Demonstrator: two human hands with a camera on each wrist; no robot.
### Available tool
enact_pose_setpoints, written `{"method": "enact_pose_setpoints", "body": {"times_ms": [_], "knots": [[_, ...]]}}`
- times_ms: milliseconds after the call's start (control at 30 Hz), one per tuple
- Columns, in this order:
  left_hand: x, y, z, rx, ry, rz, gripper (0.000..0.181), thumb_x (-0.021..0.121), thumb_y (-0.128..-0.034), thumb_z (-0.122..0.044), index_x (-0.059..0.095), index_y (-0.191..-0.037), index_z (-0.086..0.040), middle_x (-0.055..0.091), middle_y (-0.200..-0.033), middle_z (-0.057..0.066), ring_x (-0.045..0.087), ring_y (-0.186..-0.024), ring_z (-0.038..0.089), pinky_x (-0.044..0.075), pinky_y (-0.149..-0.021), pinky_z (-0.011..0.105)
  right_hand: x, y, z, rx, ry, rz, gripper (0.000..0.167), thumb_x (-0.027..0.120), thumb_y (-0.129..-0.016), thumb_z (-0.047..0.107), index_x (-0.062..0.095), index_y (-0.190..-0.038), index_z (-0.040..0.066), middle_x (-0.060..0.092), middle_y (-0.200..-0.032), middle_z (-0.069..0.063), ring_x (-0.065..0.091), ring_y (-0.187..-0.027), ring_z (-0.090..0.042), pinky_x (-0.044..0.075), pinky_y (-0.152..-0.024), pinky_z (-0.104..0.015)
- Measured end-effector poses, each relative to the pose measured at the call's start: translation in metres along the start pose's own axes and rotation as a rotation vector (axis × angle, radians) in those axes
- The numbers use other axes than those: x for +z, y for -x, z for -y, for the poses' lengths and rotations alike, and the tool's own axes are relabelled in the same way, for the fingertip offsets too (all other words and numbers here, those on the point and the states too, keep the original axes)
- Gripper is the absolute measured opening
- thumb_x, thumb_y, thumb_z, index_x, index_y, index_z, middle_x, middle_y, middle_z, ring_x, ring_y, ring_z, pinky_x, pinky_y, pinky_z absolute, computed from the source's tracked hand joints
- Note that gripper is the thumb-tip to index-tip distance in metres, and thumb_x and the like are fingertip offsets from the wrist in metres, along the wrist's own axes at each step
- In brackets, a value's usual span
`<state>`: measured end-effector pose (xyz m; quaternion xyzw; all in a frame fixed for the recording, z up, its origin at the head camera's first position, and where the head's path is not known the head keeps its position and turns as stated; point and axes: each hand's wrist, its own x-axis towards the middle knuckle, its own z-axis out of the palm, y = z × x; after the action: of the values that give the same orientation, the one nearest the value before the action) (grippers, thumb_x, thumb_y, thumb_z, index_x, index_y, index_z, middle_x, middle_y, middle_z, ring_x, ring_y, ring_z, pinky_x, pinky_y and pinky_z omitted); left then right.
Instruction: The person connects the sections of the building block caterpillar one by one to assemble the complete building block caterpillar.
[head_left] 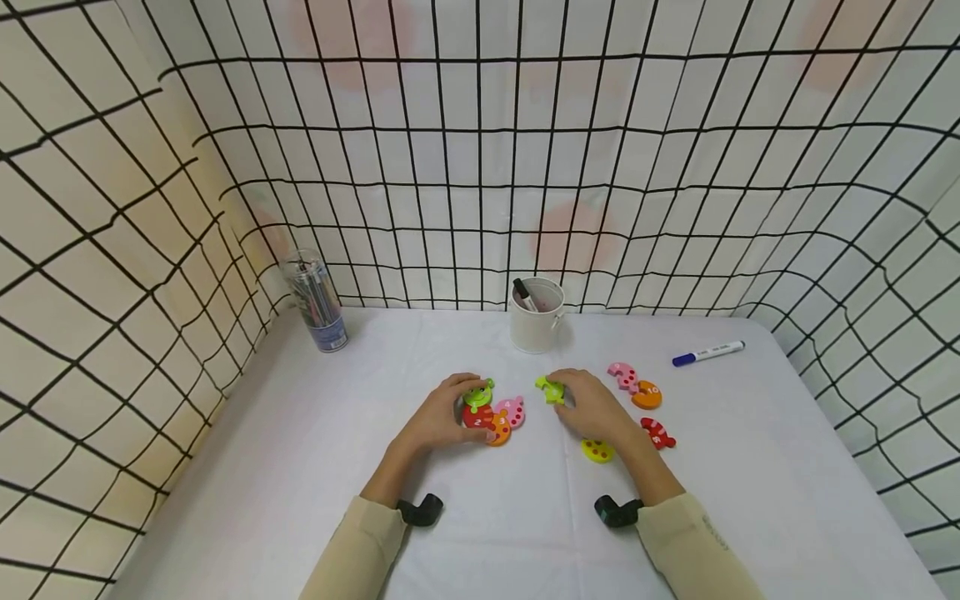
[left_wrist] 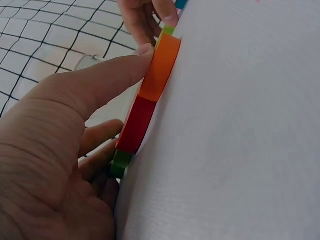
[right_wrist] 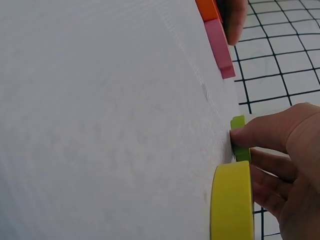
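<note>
On the white table, my left hand (head_left: pixel 435 419) grips a joined row of puzzle pieces between thumb and fingers. The row has a green smiling head (head_left: pixel 477 395), a red piece (head_left: pixel 474 419) numbered 2, an orange piece (head_left: pixel 499 429) numbered 3 and a pink piece (head_left: pixel 512 412) numbered 4. In the left wrist view the thumb presses the edge of the orange piece (left_wrist: pixel 161 67). To the right, apart from that row, my right hand (head_left: pixel 596 407) pinches a light green puzzle piece (head_left: pixel 551 390). A yellow piece (right_wrist: pixel 231 200) lies near that hand in the right wrist view.
Right of my right arm lie a pink piece (head_left: pixel 622 375), an orange piece (head_left: pixel 647 395) numbered 10 and a red striped piece (head_left: pixel 657 433). A blue-capped marker (head_left: pixel 708 353), a white bucket (head_left: pixel 534 329) with a pen and a clear pencil tub (head_left: pixel 318 304) are farther back, before a grid-patterned cloth.
</note>
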<state>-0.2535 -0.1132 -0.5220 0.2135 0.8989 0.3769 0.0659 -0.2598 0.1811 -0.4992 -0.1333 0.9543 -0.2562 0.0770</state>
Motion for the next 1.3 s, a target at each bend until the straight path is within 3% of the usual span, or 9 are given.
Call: {"method": "enact_pose_setpoints", "body": {"times_ms": [233, 533, 733, 900, 1067, 1300], "knots": [[0.001, 0.002, 0.0, -0.013, -0.004, -0.016, 0.077, 0.089, -0.0764, -0.04, 0.059, -0.145, -0.023, 0.049, -0.153, 0.003, 0.046, -0.143, 0.029, 0.038, -0.119, 0.057, 0.001, 0.002, 0.0, 0.014, -0.016, -0.015, 0.052, 0.075, -0.093, 0.022, 0.06, -0.142, 0.01, 0.055, -0.15, -0.014, 0.05, -0.139, -0.036, 0.043, -0.115, -0.056], [0.0, 0.001, 0.0, 0.002, 0.014, -0.015, 0.078, 0.09, -0.0768, -0.039, 0.058, -0.146, -0.022, 0.049, -0.153, 0.003, 0.045, -0.144, 0.029, 0.038, -0.119, 0.057, 0.003, 0.005, 0.002, 0.026, -0.067, -0.047, 0.048, 0.077, -0.09, 0.021, 0.064, -0.136, 0.011, 0.066, -0.129, -0.009, 0.059, -0.106, -0.024, 0.056, -0.099, -0.044], [0.0, 0.0, 0.001, 0.019, 0.018, -0.002, 0.08, 0.088, -0.0785, -0.038, 0.056, -0.149, -0.021, 0.042, -0.162, 0.003, 0.032, -0.155, 0.03, 0.03, -0.123, 0.06, 0.003, 0.008, 0.005, 0.012, -0.102, -0.049, 0.047, 0.075, -0.092, 0.019, 0.064, -0.136, 0.013, 0.066, -0.111, -0.004, 0.055, -0.092, -0.02, 0.054, -0.084, -0.033], [0.0, 0.0, 0.001, -0.005, 0.01, 0.014, 0.079, 0.086, -0.0808, -0.038, 0.053, -0.151, -0.023, 0.036, -0.166, 0.0, 0.02, -0.16, 0.026, 0.025, -0.125, 0.06, 0.003, 0.009, 0.01, -0.029, -0.142, -0.062, 0.046, 0.074, -0.092, 0.014, 0.064, -0.137, 0.012, 0.066, -0.117, -0.004, 0.055, -0.091, -0.019, 0.054, -0.084, -0.031], [-0.001, 0.0, 0.002, 0.0, 0.008, 0.02, 0.077, 0.085, -0.0817, -0.038, 0.054, -0.151, -0.022, 0.037, -0.166, 0.001, 0.023, -0.159, 0.029, 0.027, -0.123, 0.062, 0.003, 0.008, 0.019, -0.061, -0.187, -0.061, 0.045, 0.073, -0.091, 0.01, 0.066, -0.136, 0.011, 0.066, -0.129, -0.006, 0.056, -0.091, -0.019, 0.054, -0.084, -0.031], [0.0, 0.0, 0.002, 0.016, 0.009, 0.011, 0.077, 0.086, -0.0816, -0.038, 0.055, -0.15, -0.02, 0.039, -0.164, 0.004, 0.026, -0.158, 0.029, 0.028, -0.123, 0.061, 0.011, 0.003, 0.027, -0.083, -0.178, -0.048, 0.044, 0.074, -0.091, 0.007, 0.067, -0.134, 0.009, 0.065, -0.134, -0.008, 0.056, -0.089, -0.017, 0.053, -0.081, -0.029]]}}
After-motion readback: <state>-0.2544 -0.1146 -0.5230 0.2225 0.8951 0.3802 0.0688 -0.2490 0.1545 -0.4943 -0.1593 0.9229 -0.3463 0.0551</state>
